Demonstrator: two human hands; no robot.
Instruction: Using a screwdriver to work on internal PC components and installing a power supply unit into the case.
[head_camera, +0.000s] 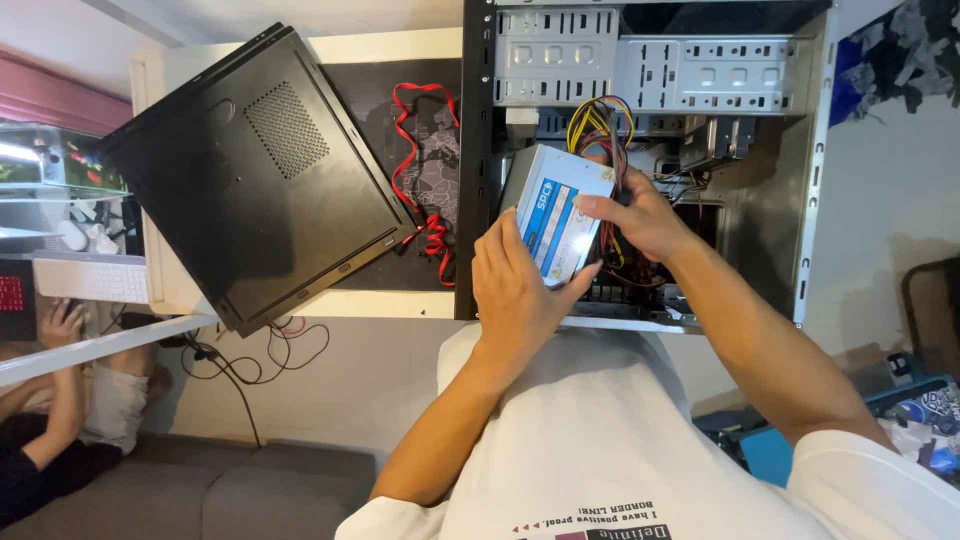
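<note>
A grey metal power supply box with a blue-and-white label is held over the open computer case. My left hand grips its near corner from below. My right hand clasps its right side, fingers over the top edge. A bundle of yellow, red and black wires runs from the box into the case. Part of the box's underside is hidden by my hands.
The black side panel of the case lies tilted on the desk at left. Red cables lie on a dark desk mat between panel and case. Another person's hand and a white keyboard are at the far left.
</note>
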